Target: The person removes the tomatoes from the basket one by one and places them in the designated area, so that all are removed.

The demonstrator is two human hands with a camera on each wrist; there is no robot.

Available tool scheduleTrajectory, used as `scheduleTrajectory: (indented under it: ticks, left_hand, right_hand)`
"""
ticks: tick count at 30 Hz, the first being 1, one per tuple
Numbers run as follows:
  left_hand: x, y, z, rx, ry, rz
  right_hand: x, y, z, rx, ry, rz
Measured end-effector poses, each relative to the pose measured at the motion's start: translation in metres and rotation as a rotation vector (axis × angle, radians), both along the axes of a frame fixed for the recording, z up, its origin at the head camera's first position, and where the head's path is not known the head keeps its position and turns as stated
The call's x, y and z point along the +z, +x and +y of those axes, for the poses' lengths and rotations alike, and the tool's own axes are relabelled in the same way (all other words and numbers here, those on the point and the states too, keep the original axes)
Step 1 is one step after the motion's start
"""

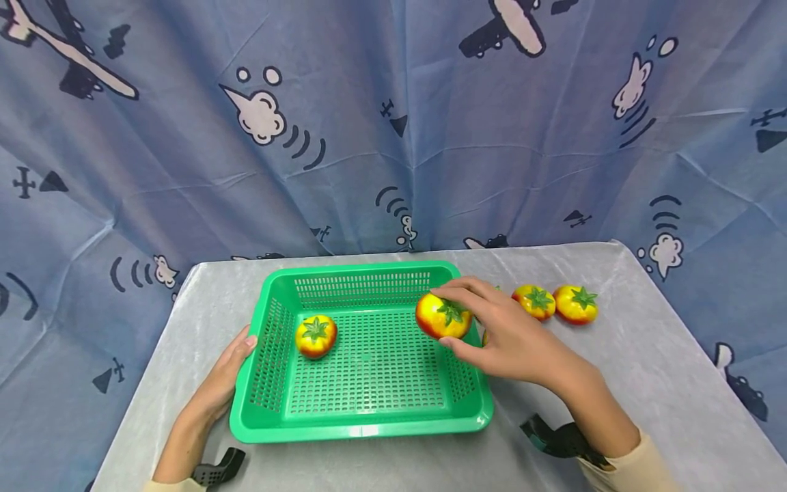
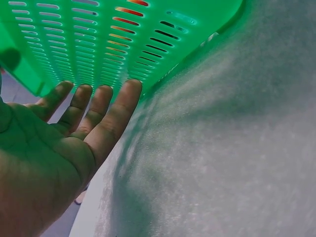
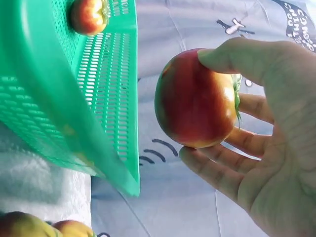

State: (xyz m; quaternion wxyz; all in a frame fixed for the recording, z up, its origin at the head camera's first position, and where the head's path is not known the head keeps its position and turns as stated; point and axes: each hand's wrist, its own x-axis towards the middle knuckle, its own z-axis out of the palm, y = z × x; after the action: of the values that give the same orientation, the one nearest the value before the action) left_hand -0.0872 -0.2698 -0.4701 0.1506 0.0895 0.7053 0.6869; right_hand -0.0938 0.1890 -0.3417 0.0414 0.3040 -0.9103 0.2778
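Note:
A green plastic basket [image 1: 363, 432] with slotted walls stands on the table. Inside it, toward the left, lies a red-and-yellow tomato [image 1: 316, 337] with a green leafy top. My left hand [image 1: 220, 379] holds the basket's left rim, thumb on top; in the left wrist view its fingers [image 2: 129, 94] lie against the slotted outer wall. Above the basket's right side, my right hand [image 1: 510, 335] grips another tomato [image 1: 439, 316] between thumb and fingers. That tomato [image 3: 195, 101] appears raised beside the rim in the right wrist view.
Right of the basket, two more tomatoes, one [image 1: 533, 302] beside the other [image 1: 575, 305], sit on the grey cloth-covered table [image 1: 639, 383]. Part of another tomato [image 1: 485, 338] shows behind my right hand. A blue patterned curtain [image 1: 369, 123] hangs behind the table.

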Motion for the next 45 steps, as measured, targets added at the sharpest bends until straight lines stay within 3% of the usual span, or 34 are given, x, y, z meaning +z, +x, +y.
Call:
scheduleTrajectory:
  ticks: [12,26,45]
  left_hand:
    - [-0.002,-0.002,0.005,0.004,0.007,-0.004]
    - [-0.002,0.001,0.003,0.018,-0.045,-0.035]
    - [0.004,0.001,-0.001,-0.014,0.019,-0.002]
  right_hand:
    - [-0.008,0.014,0.033,-0.148,-0.054,0.025]
    - [-0.031,0.022,0.068,-0.263,-0.088,0.045]
    - [-0.060,0.025,0.115,-0.409,-0.024,0.005]
